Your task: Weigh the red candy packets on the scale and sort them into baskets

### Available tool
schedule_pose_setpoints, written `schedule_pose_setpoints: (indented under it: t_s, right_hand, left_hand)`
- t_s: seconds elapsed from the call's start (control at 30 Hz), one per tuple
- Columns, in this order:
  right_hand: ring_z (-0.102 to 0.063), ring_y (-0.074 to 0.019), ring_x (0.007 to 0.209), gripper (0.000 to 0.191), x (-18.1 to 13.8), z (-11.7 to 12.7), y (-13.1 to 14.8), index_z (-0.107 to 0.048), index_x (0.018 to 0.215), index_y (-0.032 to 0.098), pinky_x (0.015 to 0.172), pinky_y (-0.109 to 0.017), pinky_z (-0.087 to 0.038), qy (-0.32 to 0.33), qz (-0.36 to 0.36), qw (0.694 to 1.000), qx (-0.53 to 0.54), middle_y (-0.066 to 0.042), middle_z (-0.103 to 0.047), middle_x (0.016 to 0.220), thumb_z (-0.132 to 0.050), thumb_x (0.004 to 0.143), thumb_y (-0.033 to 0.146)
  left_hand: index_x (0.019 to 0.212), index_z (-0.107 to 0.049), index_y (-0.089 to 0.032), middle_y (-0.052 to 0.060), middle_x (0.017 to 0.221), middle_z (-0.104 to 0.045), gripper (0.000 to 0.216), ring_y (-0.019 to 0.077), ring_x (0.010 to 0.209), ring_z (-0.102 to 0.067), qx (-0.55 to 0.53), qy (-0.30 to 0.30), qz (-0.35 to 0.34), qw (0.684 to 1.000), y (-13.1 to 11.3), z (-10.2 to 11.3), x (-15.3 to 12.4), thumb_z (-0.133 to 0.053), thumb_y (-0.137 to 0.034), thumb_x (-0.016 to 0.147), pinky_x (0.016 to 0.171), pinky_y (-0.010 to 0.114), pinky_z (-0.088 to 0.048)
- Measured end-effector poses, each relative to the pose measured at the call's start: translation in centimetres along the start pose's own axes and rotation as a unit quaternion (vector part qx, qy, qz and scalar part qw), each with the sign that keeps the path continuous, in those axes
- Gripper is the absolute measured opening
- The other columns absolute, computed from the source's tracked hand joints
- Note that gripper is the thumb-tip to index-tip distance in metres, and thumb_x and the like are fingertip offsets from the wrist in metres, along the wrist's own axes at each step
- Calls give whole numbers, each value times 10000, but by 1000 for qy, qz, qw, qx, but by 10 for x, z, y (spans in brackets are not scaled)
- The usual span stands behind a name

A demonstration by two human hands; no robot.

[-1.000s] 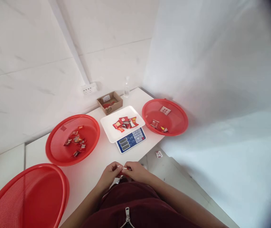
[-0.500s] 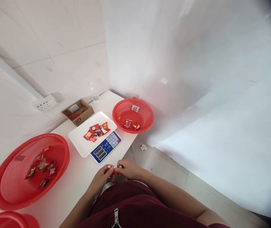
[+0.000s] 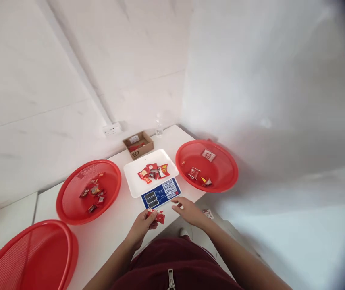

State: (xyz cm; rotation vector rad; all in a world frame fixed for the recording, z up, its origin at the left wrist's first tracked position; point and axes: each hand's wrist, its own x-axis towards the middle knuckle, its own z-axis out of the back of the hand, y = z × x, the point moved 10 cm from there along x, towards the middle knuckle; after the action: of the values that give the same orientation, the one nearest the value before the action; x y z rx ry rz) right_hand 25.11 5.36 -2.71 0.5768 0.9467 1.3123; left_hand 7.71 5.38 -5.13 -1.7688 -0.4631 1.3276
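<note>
My left hand (image 3: 142, 224) pinches a small red packet (image 3: 159, 217) just in front of the scale, over the white table (image 3: 112, 225). My right hand (image 3: 187, 209) hovers beside it with fingers spread, holding nothing, fingertips near the blue keypad of the scale (image 3: 161, 192). The scale's white tray (image 3: 133, 183) carries several red packets (image 3: 153, 171).
A red basket (image 3: 66, 201) left of the scale holds several small wrapped pieces. Another red basket (image 3: 229, 171) to the right holds a few packets. A third red basket (image 3: 48, 257) sits at the near left. A cardboard box (image 3: 138, 143) and a clear bottle (image 3: 159, 127) stand by the wall. One packet (image 3: 208, 213) lies on the floor.
My hands have come apart: the right let go of the packet and moved toward the scale's keypad, while the left kept the red packet. The camera swung back to the left.
</note>
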Motion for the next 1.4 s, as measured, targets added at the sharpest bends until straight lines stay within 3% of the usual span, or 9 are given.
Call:
schedule_pose_setpoints:
  t_s: [0.13,0.23,0.33,0.47,0.73,0.9,1.03,1.23,1.4]
  right_hand:
    - [-449,-248,1241,445,47,10,10,-549,1243,163,1032,-370,-339,-17,56,990,-131,-145,-509,1325,-535,810,261]
    - [-462,-262,1237,480,81,9,12,-496,1310,182,1006,-362,-359,-17,53,979,-195,-152,-438,1392,-505,840,278]
    - [-514,-272,1180,457,109,-1,12,-518,1292,161,961,-350,-391,8,41,972,-231,-168,-480,1348,-482,857,294]
    - [-431,-278,1270,490,135,-13,14,-498,1307,130,1012,-354,-355,35,52,966,-250,-168,-458,1380,-485,850,307]
    - [-344,-299,1323,505,131,-37,33,-472,1339,190,1010,-410,-350,31,129,940,-314,-140,-352,1462,-482,837,243]
    - [-332,-304,1326,525,132,-49,28,-460,1347,214,991,-411,-369,50,116,930,-345,-133,-359,1454,-503,824,240]
    - [-255,-304,1369,506,135,-53,37,-450,1353,174,1044,-421,-305,43,126,920,-370,-142,-346,1467,-471,850,230]
    - [-191,-308,1397,499,138,-80,52,-406,1382,206,1070,-484,-228,93,132,916,-368,-106,-309,1505,-419,897,327]
    - [-329,-291,1322,381,141,-73,54,-558,1238,218,1020,-441,-302,67,140,921,-357,-105,-459,1402,-418,900,325]
  left_hand:
    - [865,-628,-157,30,799,-645,553,118,689,-522,-51,-72,6,996,13,39,-16,-654,-654,623,719,276,-417]
    - [872,-634,-157,30,793,-641,548,122,691,-527,-88,-121,-4,989,25,59,-28,-658,-645,623,714,275,-419]
    - [863,-632,-157,34,798,-644,532,120,684,-530,-123,-155,-13,980,36,70,-41,-664,-633,627,711,276,-425]
    - [863,-625,-158,32,798,-646,535,119,686,-534,-158,-186,-16,970,45,77,-56,-675,-631,619,710,268,-428]
    - [897,-645,-157,34,812,-642,508,108,666,-523,-175,-214,-32,960,50,85,-71,-663,-602,654,707,261,-428]
    - [882,-646,-166,32,811,-646,469,110,670,-525,-174,-215,-39,960,50,87,-76,-651,-587,677,705,258,-426]
    - [894,-649,-168,39,828,-652,481,115,678,-527,-170,-220,-36,960,53,90,-79,-640,-598,680,707,260,-422]
    - [907,-651,-166,16,784,-626,487,105,660,-509,-171,-207,-31,963,58,90,-76,-651,-593,673,690,249,-409]
    - [877,-647,-160,9,775,-615,487,97,658,-498,-176,-214,-31,960,63,96,-76,-656,-599,668,673,238,-396]
